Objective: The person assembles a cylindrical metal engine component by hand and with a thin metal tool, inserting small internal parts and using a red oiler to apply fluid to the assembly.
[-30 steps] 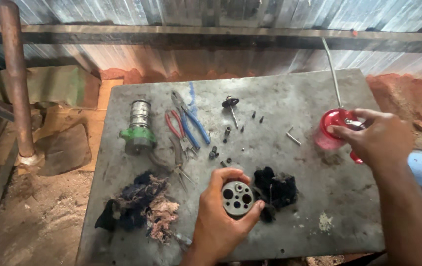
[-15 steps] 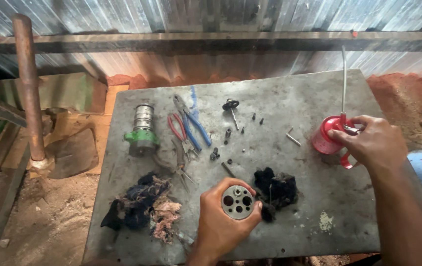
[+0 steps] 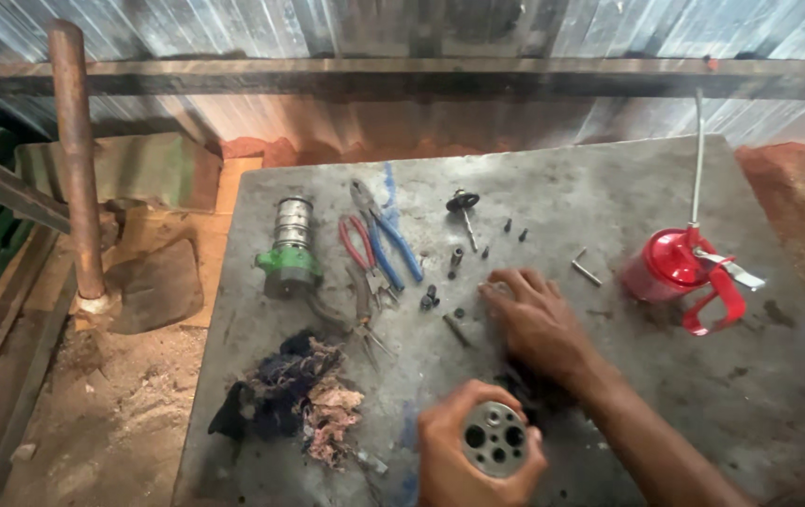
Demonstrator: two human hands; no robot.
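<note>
My left hand (image 3: 459, 455) grips a round grey metal cylinder block (image 3: 495, 437) with several holes in its face, low in the view. My right hand (image 3: 536, 324) lies palm down on the grey metal table (image 3: 609, 197), fingertips on small metal parts near the table's middle; whether it pinches one I cannot tell. It covers most of a dark rag. The red oil can (image 3: 673, 265) with a long thin spout stands alone at the right, a hand's length from my right hand.
Blue-handled pliers (image 3: 386, 230) and red-handled pliers (image 3: 361, 252) lie beside a green-based metal cylinder part (image 3: 290, 246). Small bolts (image 3: 457, 255), a hex key (image 3: 586, 268) and a screw tool (image 3: 464, 207) are scattered mid-table. A wad of dirty rags (image 3: 294, 394) lies front left. A rusty pipe (image 3: 74, 155) stands left.
My right hand let go of the red oil can and moved left to the small parts at the table's middle. My left hand still holds the cylinder block.
</note>
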